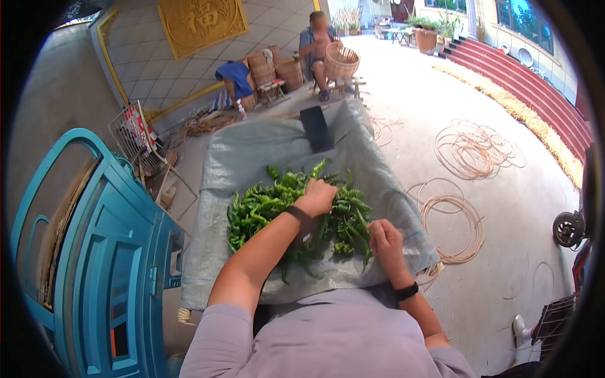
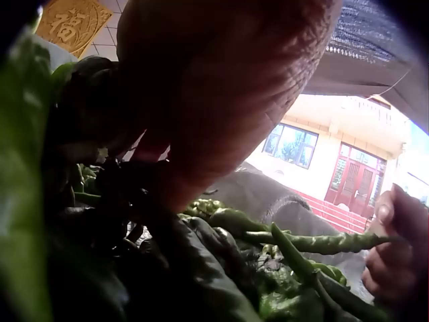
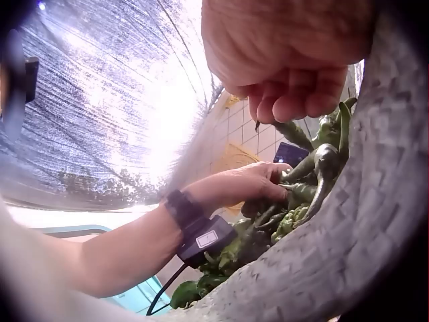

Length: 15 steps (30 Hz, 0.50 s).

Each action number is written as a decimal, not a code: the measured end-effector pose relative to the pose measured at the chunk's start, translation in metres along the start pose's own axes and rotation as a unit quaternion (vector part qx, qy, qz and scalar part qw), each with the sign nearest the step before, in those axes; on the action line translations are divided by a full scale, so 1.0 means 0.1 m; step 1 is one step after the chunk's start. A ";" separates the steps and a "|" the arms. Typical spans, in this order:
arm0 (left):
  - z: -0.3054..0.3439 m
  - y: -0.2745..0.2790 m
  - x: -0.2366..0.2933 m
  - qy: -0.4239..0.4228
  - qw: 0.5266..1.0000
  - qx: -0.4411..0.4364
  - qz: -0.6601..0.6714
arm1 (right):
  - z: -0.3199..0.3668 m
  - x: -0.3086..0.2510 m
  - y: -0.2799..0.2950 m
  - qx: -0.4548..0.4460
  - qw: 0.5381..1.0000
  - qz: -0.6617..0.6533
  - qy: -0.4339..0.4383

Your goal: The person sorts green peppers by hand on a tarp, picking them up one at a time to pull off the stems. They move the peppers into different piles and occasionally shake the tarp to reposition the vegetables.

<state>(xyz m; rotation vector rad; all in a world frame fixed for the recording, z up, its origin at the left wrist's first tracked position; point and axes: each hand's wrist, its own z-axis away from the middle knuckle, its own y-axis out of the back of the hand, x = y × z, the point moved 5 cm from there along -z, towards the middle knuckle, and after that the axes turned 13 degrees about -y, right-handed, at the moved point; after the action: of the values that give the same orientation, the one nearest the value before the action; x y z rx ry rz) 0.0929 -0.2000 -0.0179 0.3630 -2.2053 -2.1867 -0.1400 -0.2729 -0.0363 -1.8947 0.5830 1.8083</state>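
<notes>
A heap of green peppers lies on a grey plastic sheet. My left hand reaches over the heap's middle; its thumb and fingers grip a green pepper among the others in the right wrist view. Deep shade hides most of those fingertips in the left wrist view. At the heap's right edge is my right hand, its fingers curled in. In the left wrist view, a long green pepper runs to the right fingertips, which pinch its stem end.
A dark phone-like slab lies at the sheet's far side. Blue metal panels stand at left. Coils of cane lie on the ground at right. Beyond the sheet, a seated person holds a woven basket.
</notes>
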 end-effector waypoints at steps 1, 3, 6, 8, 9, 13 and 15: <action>0.03 0.03 0.01 -0.003 1.000 0.011 0.001 | 0.00 0.01 -0.01 -0.003 1.000 -0.001 0.002; 0.07 0.09 0.06 -0.027 0.999 0.034 -0.026 | -0.03 0.03 -0.02 -0.007 1.000 0.005 0.007; 0.06 0.06 0.09 -0.034 0.999 -0.019 0.006 | -0.02 0.03 -0.03 -0.009 1.000 0.001 -0.002; 0.06 0.10 0.11 -0.021 0.998 -0.031 0.046 | 0.00 -0.06 -0.05 -0.024 0.999 -0.019 -0.009; 0.06 0.11 0.12 -0.006 0.998 -0.020 0.054 | 0.03 -0.10 -0.05 -0.031 0.999 -0.030 -0.014; 0.04 0.08 0.11 -0.001 0.999 -0.037 0.038 | 0.03 -0.53 -0.10 -0.092 0.995 0.011 -0.032; 0.03 0.06 0.09 -0.017 0.998 -0.048 0.031 | 0.06 -0.84 -0.15 -0.131 0.990 0.037 -0.040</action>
<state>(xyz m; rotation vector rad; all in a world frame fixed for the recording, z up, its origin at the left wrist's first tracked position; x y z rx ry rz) 0.0827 -0.1981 -0.0132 0.2547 -2.0888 -2.2717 -0.1401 -0.2572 0.0481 -1.9761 0.4102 2.0865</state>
